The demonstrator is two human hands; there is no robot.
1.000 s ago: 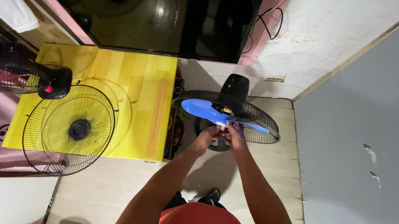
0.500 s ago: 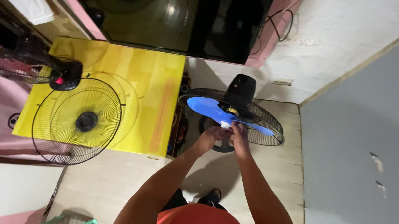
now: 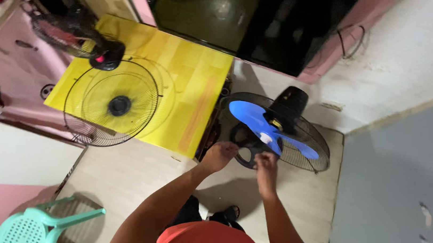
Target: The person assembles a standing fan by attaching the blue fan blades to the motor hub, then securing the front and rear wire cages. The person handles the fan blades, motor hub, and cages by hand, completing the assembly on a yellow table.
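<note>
Both hands, left hand [image 3: 219, 155] and right hand [image 3: 267, 162], have drawn back empty, fingers loosely curled, from the blue fan blade [image 3: 259, 125] at 12 o'clock.

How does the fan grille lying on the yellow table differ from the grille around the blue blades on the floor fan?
The loose grille lies flat on the yellow table, overhanging its edge; the mounted grille sits on the floor fan. The loose grille has a black centre cap and nothing in it; the mounted grille cradles blue blades. Both hands, left and right, are near the mounted grille, far from the loose one. Both are round black wire.
</note>
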